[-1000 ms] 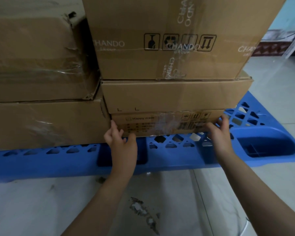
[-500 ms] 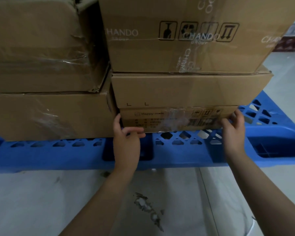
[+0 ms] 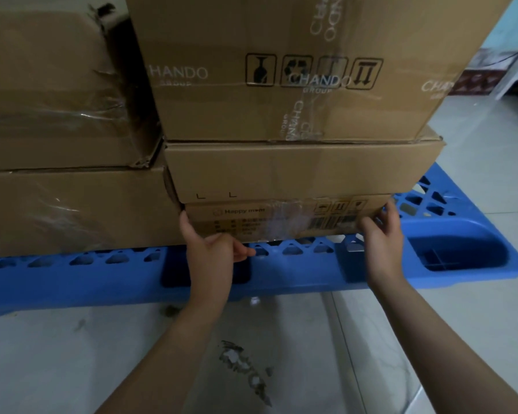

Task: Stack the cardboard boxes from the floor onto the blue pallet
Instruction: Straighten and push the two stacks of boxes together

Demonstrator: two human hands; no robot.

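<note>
A blue plastic pallet (image 3: 72,279) carries stacked cardboard boxes. The lowest box on the right stack is a thin one marked "Happy mom" (image 3: 281,218). Above it lies a wider plain box (image 3: 296,170), and on top a large "CHANDO" box (image 3: 296,64). My left hand (image 3: 211,252) grips the thin box's lower left corner, thumb up its side and fingers curled under its front edge. My right hand (image 3: 380,234) grips the thin box's right corner, fingers wrapped round the end.
Two taped boxes (image 3: 60,210) are stacked on the pallet's left half, touching the right stack. Pale tiled floor (image 3: 132,354) with a scuffed patch lies in front. Open floor extends to the right of the pallet, with a white frame at the far right.
My left hand's fingers have curled under the thin box's front edge. My right hand has closed round its right corner. The view has shifted slightly.
</note>
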